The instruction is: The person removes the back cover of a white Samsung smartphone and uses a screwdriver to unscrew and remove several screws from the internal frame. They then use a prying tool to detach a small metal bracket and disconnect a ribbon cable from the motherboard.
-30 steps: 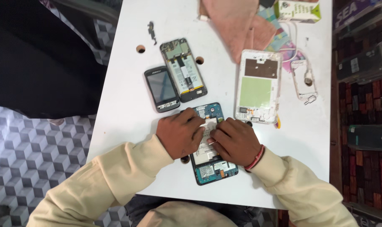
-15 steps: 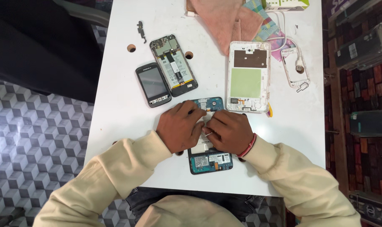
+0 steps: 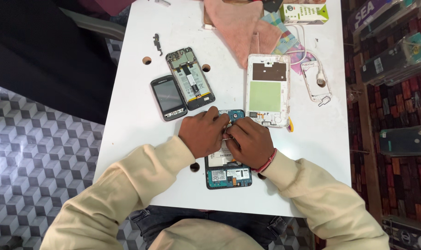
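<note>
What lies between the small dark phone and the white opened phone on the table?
In the head view, an opened phone with its battery exposed lies between the small dark phone and the white opened phone, then bare white table.

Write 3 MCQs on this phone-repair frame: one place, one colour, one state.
1. Where does the small dark phone lie?
A. Left of the opened phone showing its battery
B. On the pink cloth
C. Under the cardboard box

2. What colour is the cloth at the table's far edge?
A. Blue
B. Pink
C. Black

3. How is the phone under both hands?
A. Closed, screen up
B. Wrapped in cloth
C. Opened, circuit board exposed

Answers: 1 A, it sits right beside that phone on the left. 2 B, the folded cloth is pink. 3 C, a teal board shows below the left hand and right hand.
</note>
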